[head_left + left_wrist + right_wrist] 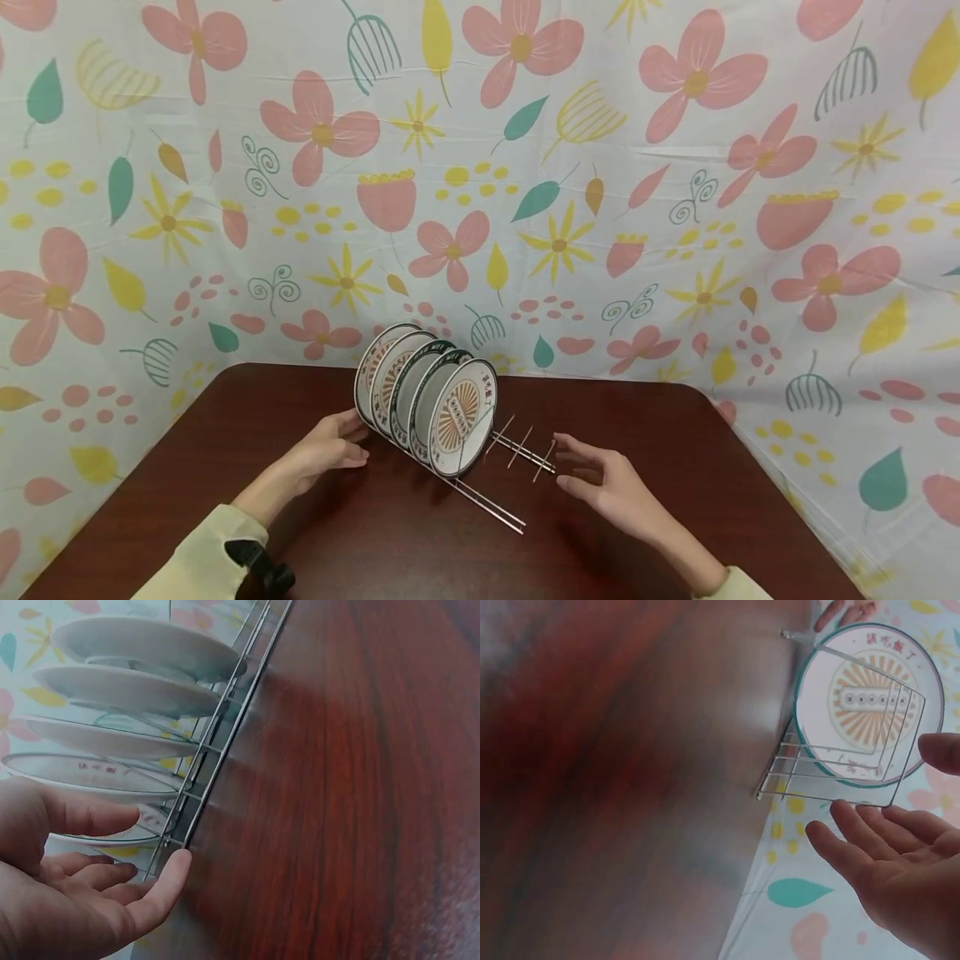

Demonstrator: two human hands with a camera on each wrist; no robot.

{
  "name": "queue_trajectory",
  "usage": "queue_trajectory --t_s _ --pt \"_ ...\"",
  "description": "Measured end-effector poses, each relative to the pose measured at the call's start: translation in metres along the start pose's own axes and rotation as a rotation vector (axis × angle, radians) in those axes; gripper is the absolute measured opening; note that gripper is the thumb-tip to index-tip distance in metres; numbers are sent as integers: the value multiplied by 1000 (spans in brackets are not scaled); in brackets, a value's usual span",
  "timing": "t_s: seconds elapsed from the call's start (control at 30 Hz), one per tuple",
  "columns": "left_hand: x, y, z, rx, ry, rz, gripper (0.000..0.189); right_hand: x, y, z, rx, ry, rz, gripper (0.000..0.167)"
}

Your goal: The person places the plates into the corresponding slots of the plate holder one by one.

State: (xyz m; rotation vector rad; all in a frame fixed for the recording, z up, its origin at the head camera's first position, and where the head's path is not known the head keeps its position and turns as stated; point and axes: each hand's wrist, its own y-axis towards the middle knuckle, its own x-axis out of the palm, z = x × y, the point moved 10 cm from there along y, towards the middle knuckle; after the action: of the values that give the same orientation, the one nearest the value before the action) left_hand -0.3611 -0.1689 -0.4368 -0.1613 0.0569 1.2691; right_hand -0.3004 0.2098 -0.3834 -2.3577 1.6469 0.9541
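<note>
A wire dish rack (491, 502) stands on the table, holding several white plates with patterned rims on edge in its left part. The nearest plate (471, 392) shows an orange sunburst and printed characters. At the rack's left end is my left hand (326, 454), its fingers loosely bent; in the left wrist view its fingertips come right up to the rack's end wires (229, 742). My right hand (611, 492) is at the opposite end, fingers spread. The right wrist view has its fingertips beside the bent end wire (907, 754), thumb apart.
The dark red-brown wooden table (405, 550) extends around the rack. Behind it hangs a white cloth (480, 250) printed with flowers and leaves. Upright wires (521, 447) stick up from the rack's right part. A black strap (258, 567) is on the left wrist.
</note>
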Motion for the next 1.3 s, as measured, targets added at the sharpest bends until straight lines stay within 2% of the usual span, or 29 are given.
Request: queue_trajectory --t_s 0.1,0.17,0.27,0.33,0.4,0.47,0.53,0.63,0.73,0.87,1.03,1.2,1.3 --pt "-3 0 0 -8 7 38 80 3 -5 -6 -37 -27 3 55" --pt "-7 -5 5 -7 11 106 77 3 -7 -8 -58 -28 5 55" --pt "-6 -23 21 35 13 254 73 2 -5 -4 -63 10 3 58" --pt "4 -43 37 94 36 338 73 1 -2 2 -59 42 -8 61" --pt "25 -65 52 183 63 376 76 1 4 6 -60 71 -28 64" --pt "56 -86 66 276 123 359 79 1 9 8 -69 85 -56 66" --pt "91 -103 75 349 178 302 84 3 15 8 -76 103 -96 68" --pt "135 -116 76 376 242 201 94 8 24 7 -65 129 -157 71" --pt "163 -114 71 345 244 133 103 14 31 8 -45 128 -210 74" --pt "182 -100 63 273 163 106 113 23 36 7 -52 93 -249 74" --pt "192 -83 57 194 72 147 123 28 37 7 -52 84 -253 72" --pt "195 -72 51 171 55 180 124 32 36 8 -48 101 -259 71" --pt "196 -68 47 149 45 173 125 37 34 9 -47 113 -285 69"
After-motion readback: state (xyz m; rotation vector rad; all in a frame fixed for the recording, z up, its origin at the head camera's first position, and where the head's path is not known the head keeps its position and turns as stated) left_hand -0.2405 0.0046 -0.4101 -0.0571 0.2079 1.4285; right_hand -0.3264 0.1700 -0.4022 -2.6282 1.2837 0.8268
